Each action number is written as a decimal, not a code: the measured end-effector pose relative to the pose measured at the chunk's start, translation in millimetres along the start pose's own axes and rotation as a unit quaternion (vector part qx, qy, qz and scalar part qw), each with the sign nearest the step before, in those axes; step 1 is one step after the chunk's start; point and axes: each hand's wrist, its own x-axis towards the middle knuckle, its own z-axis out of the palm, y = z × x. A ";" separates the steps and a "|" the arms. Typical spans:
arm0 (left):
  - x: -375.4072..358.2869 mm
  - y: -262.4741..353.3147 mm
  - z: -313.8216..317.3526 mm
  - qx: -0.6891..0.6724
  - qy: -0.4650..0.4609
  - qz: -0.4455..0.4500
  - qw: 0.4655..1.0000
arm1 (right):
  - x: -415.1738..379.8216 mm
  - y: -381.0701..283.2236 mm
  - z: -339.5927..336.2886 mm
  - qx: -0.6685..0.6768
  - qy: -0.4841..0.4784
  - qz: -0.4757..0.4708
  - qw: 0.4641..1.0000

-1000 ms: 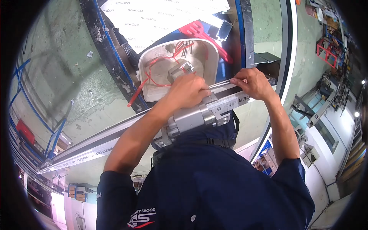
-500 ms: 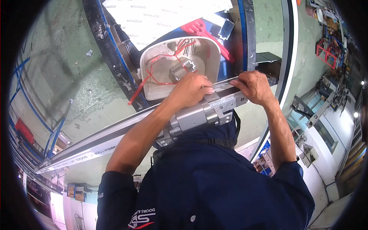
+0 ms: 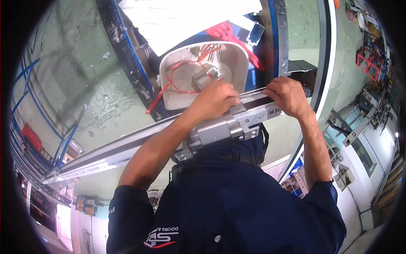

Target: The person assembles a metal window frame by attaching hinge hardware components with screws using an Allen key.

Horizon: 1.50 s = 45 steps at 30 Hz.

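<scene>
A long metal profile (image 3: 101, 163) with printed tape crosses the view from lower left to upper right. My left hand (image 3: 215, 100) is closed on the profile's upper side, above a silver metal hinge-like fitting (image 3: 213, 130); what its fingers pinch is hidden. Further right, my right hand (image 3: 285, 94) pinches at a thin strip (image 3: 253, 93) along the profile's channel. Just beyond my left hand sits a white plastic tub (image 3: 168, 99) holding metal parts (image 3: 204, 77), screws and red strips (image 3: 184, 91).
Behind the tub, white printed sheets (image 3: 163, 23) and a red tool (image 3: 253, 57) lie on a blue-edged cart (image 3: 122, 46). A long white-and-black frame (image 3: 327, 55) stands on the right. Blue racks (image 3: 29, 89) are at the far left.
The whole view has shifted slightly, with the tub and profile a little further right in the picture. Both hands stay at nearly the same places on the profile.
</scene>
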 end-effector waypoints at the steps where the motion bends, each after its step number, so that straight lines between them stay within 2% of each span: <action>1: -3.8 -0.3 1.3 -0.017 0.005 -0.009 1.000 | -0.6 -2.5 3.1 -0.004 0.005 -0.004 1.000; 4: 3.4 0.7 -14.3 -0.002 -0.019 -0.076 0.997 | -1.3 1.9 16.8 -0.004 0.008 0.003 1.000; 8: -9.5 29.8 -64.4 -0.051 0.039 -0.060 0.996 | 9.6 -35.8 -12.0 0.129 0.072 0.028 0.989; 9: -20.5 39.3 -85.3 0.018 0.012 -0.059 0.998 | 11.0 -47.7 -18.9 0.146 0.082 0.002 0.986; 12: -72.4 41.3 -107.3 0.073 0.013 -0.084 0.994 | 17.4 -88.3 -18.1 0.188 0.071 -0.057 0.978; 15: -123.0 25.8 -105.0 0.057 0.018 -0.128 0.990 | 24.3 -136.8 -9.8 0.180 0.064 -0.086 0.978; 19: -155.1 6.6 -94.5 0.069 0.003 -0.098 0.993 | 31.2 -189.0 -6.4 0.113 0.007 -0.079 0.990; 22: -162.5 -7.2 -92.3 0.072 0.014 -0.076 0.994 | 33.3 -217.2 1.3 0.092 -0.005 -0.042 0.995; 28: -163.0 -26.9 -94.8 0.072 0.028 0.027 0.997 | 25.4 -258.4 8.7 0.053 0.038 0.017 0.998; 32: -158.8 -34.6 -93.6 0.062 0.024 0.040 0.997 | 20.6 -277.1 14.0 0.014 0.064 0.067 0.996; 41: -153.9 -30.1 -95.1 0.065 -0.009 -0.008 0.998 | 18.6 -298.4 16.1 -0.005 0.066 0.129 0.989; 43: -153.5 -28.3 -94.2 0.084 -0.018 -0.022 0.996 | 18.8 -303.2 15.1 0.003 0.065 0.136 0.989; 45: -151.8 -30.3 -95.4 0.108 -0.033 0.001 0.994 | 19.9 -309.9 11.7 0.044 0.045 0.142 0.988</action>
